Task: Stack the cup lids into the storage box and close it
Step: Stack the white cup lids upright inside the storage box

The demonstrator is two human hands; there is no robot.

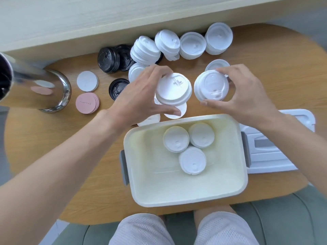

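The storage box (185,184) sits open on the wooden table (53,147), close to the person's knees, with a grey clip on its left side and another on its right. Three white lids (192,160) lie flat at the bottom of the box, bunched together toward the far side. Just past the far rim of the box, both hands are up above the table. The left hand (139,96) is curled around a small stack of white lids (174,89), thumb under and fingers over. The right hand (247,96) grips another white stack (211,85) the same way. The two stacks are side by side, near each other but not touching. A few loose white lids (177,110) lie under the left hand (partly hidden). The box cover (276,152) lies flat on the table just to the right of the box, under the right arm. Farther back, more white lid piles (192,45) stand in a row by the pale wall, some leaning. Black lids (108,60) sit to their left. Next come a white round disc (87,81) and a pile of pink discs (87,103). A shiny metal post (35,85) stands at the far left.
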